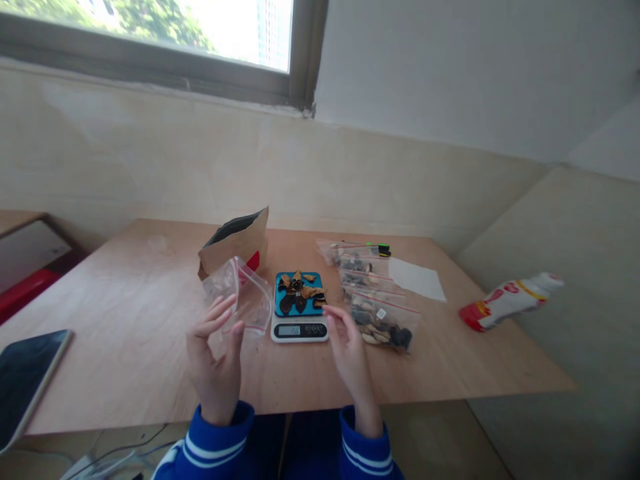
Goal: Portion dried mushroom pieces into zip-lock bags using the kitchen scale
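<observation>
Before the scale [299,313], left hand [216,360] holds zip bag [240,293] mouth-up, upright.

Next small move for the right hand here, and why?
Probably reach the right hand forward to pick dried pieces off the scale. The left hand holds an empty clear zip bag beside the scale, the right hand is empty and open just in front of it, and filled bags already lie to the right.

Plain room: plywood table [150,320], window [165,40]
</observation>
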Demonstrator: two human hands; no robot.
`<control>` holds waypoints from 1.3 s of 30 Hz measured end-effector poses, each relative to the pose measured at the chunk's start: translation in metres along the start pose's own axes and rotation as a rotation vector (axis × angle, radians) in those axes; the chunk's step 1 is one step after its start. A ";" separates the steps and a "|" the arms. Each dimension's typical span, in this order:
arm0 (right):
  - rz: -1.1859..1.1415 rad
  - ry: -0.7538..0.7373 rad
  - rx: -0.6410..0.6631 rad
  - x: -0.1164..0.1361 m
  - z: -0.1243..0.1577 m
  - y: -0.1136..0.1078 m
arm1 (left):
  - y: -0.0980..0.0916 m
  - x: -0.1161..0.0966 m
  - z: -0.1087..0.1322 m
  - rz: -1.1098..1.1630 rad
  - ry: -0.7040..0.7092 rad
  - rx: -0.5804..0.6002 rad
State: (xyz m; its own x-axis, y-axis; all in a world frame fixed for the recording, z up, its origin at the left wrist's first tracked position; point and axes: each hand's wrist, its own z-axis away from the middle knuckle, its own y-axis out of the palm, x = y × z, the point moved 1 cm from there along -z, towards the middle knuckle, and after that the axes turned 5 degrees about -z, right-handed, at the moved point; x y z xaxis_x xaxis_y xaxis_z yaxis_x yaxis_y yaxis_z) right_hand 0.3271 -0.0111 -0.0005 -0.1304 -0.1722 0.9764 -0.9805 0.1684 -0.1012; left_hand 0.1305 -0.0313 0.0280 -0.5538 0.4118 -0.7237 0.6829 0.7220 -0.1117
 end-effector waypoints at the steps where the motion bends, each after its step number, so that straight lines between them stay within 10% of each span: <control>1: 0.087 -0.053 -0.036 -0.006 -0.005 -0.006 | 0.001 0.001 -0.001 0.031 -0.024 0.019; 13: 0.548 -0.252 0.212 -0.052 -0.067 0.006 | 0.003 0.012 0.000 0.194 -0.415 0.187; 39: 0.292 -0.184 -0.086 -0.041 -0.059 0.000 | 0.007 0.012 0.007 0.292 -0.514 0.225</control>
State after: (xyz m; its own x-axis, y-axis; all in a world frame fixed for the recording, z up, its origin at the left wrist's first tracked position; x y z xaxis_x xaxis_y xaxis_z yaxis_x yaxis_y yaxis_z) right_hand 0.3413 0.0534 -0.0287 -0.4350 -0.2753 0.8573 -0.8832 0.3157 -0.3468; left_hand 0.1324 -0.0249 0.0143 -0.0677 0.2140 -0.9745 0.8856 0.4626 0.0401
